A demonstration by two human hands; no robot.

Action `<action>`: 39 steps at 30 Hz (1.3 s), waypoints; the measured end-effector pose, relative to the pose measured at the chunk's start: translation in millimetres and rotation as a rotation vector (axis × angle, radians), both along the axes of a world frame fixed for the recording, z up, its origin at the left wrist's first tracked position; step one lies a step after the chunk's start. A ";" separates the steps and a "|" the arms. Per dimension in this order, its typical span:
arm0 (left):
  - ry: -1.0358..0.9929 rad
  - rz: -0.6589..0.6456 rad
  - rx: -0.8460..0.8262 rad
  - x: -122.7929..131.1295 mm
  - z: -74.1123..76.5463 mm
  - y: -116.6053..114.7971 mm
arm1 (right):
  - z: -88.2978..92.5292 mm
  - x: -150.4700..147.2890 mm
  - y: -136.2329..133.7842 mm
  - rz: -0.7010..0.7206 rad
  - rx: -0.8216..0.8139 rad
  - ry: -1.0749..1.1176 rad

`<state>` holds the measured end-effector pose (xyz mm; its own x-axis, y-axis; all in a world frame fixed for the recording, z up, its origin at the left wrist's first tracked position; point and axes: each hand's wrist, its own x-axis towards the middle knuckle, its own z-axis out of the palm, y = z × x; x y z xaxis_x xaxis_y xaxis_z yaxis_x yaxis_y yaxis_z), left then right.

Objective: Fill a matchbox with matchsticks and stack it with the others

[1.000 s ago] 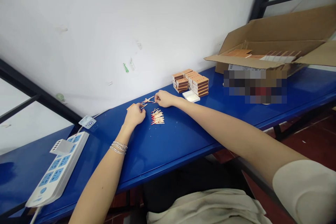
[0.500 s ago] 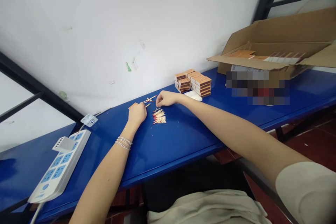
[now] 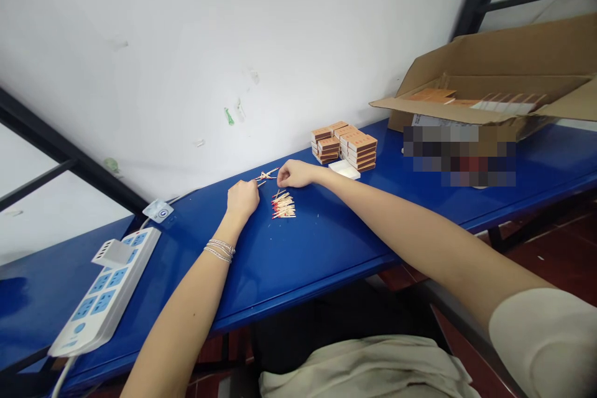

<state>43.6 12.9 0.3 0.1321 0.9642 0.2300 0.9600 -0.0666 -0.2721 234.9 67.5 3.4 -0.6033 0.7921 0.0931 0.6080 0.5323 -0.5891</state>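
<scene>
Left hand [image 3: 243, 201] is curled, and I see a slim pale wooden match [image 3: 262, 183] pinched in its fingers. The right hand [image 3: 295, 174] has its fingertips drawn close together; from here I can't tell whether they hold anything. Just below them on my feed, a heap of red-headed wooden matches [image 3: 284, 205] lies on the glossy blue tabletop [image 3: 270, 273]. Between and beyond the hands sits a small crossed cluster of similar matches [image 3: 267, 174]. Near the right wrist, a shallow white tray [image 3: 344, 169] lies beside stacked orange-topped matchboxes [image 3: 357, 148].
</scene>
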 end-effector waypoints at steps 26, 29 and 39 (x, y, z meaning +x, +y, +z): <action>-0.545 -0.582 -0.446 5.3 21.9 -29.5 | 27.6 6.7 -20.5 0.167 -0.066 -0.226; -0.518 -0.549 -0.410 7.4 23.6 -33.6 | 30.7 3.5 -30.3 0.218 -0.056 -0.269; -0.550 -0.543 -0.494 7.3 26.2 -33.9 | 27.6 -0.7 -35.9 0.162 -0.024 -0.311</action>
